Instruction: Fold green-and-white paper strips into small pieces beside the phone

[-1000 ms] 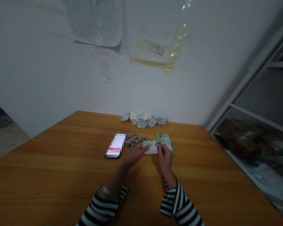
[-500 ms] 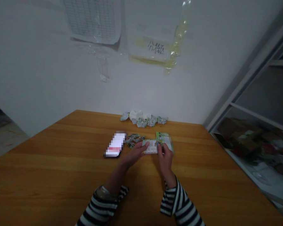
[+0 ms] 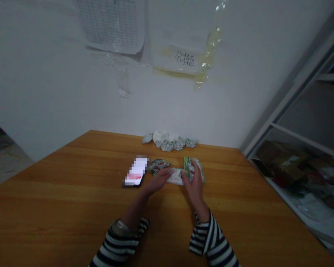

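My left hand (image 3: 159, 181) grips the left side of a small white printed paper sheet (image 3: 175, 177), its thumb on top. On the other side, my right hand (image 3: 194, 184) has its thumb at the sheet's right edge, with the fingers raised and spread apart from it. Part of the sheet is hidden by the hands. Just behind my right hand lies a stack of green-and-white printed sheets (image 3: 199, 167), partly covered by the fingers. A few folded paper pieces (image 3: 157, 164) lie beyond my left hand.
A phone (image 3: 136, 171) with a lit, blurred screen lies left of my hands on the wooden table (image 3: 80, 193). Several crumpled printed paper pieces (image 3: 167, 145) line the table's back edge at the wall. A shelf (image 3: 300, 148) with boxes stands on the right.
My right hand has opened from a pinch on the sheet, its fingers lifting and spreading. The sheet now shows a paler face and sits slightly lower; my left hand still holds it.
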### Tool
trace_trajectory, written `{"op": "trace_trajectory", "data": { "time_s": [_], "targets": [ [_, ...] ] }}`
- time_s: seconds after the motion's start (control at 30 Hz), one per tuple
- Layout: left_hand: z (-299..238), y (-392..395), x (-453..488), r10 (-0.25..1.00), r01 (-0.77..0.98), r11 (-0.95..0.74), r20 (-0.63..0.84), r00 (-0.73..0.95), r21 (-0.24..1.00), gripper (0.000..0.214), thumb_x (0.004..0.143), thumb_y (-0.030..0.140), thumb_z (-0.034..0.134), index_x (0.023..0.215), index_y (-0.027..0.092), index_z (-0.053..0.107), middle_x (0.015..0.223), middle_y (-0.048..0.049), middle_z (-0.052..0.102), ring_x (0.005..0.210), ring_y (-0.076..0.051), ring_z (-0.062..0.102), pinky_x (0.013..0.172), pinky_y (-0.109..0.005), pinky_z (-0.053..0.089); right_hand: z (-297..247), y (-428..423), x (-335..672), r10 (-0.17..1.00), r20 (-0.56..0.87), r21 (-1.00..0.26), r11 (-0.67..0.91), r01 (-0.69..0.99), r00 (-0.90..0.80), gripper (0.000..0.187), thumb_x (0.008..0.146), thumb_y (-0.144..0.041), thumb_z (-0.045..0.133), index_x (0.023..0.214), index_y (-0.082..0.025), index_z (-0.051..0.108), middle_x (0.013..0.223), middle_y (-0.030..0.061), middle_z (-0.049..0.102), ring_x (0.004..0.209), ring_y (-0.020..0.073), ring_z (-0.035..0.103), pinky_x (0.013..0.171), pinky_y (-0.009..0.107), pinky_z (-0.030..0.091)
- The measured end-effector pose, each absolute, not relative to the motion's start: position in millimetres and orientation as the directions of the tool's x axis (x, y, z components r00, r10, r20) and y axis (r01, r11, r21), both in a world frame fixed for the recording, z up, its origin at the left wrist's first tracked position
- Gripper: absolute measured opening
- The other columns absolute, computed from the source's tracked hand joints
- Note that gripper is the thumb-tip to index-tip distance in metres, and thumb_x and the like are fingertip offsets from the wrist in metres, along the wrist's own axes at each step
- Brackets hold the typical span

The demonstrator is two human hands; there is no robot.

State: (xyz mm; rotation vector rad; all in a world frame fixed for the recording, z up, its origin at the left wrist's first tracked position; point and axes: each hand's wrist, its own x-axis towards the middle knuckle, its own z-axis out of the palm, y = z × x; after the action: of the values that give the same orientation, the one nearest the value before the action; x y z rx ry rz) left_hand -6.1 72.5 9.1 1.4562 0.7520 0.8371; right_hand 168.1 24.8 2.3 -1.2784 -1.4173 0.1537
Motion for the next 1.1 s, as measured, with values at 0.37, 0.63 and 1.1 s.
{"op": "trace_trajectory", "data": {
  "time_s": [0.37, 0.63, 1.1],
  "targets": [
    [-5, 72, -2, 0.738, 0.271, -0.405, 0.137, 0.661, 0.873, 0.037, 0.088, 0.046, 0.044, 0.07, 0.017, 0.059, 0.066, -0.0018, 0.058, 0.063, -0.016, 0.05, 0.062, -0.026, 0.039, 0, 23, 178, 0.93, 0.348, -0.487, 0.29, 0.824, -0.121, 0.027, 0.092, -0.033, 0.049, 0.086, -0.022, 0.073, 0.076, 0.0063, 0.075, 0.069, 0.0215, 0.068, 0.061, 0.027, 0.041],
    [-3, 83, -1, 0.951, 0.245, -0.256, 0.199, 0.235, 0.935, 0.03, 0.077, 0.039, 0.059, 0.061, 0.014, 0.063, 0.057, -0.0008, 0.057, 0.056, -0.014, 0.052, 0.056, -0.024, 0.04, -3, 24, 173, 0.887, 0.446, -0.544, 0.159, 0.824, 0.123, 0.03, 0.09, -0.034, 0.046, 0.074, -0.02, 0.067, 0.066, 0.0054, 0.071, 0.063, 0.0204, 0.063, 0.056, 0.026, 0.032],
    [-4, 77, 9, 0.978, 0.157, -0.21, 0.204, 0.053, 0.965, 0.032, 0.081, 0.038, 0.055, 0.063, 0.013, 0.065, 0.061, -0.0032, 0.061, 0.06, -0.016, 0.055, 0.06, -0.028, 0.043, -17, 27, 160, 0.85, 0.463, -0.73, 0.203, 0.652, 0.253, 0.027, 0.085, -0.034, 0.047, 0.067, -0.018, 0.059, 0.061, 0.0031, 0.063, 0.059, 0.019, 0.057, 0.059, 0.026, 0.037]
  ]
}}
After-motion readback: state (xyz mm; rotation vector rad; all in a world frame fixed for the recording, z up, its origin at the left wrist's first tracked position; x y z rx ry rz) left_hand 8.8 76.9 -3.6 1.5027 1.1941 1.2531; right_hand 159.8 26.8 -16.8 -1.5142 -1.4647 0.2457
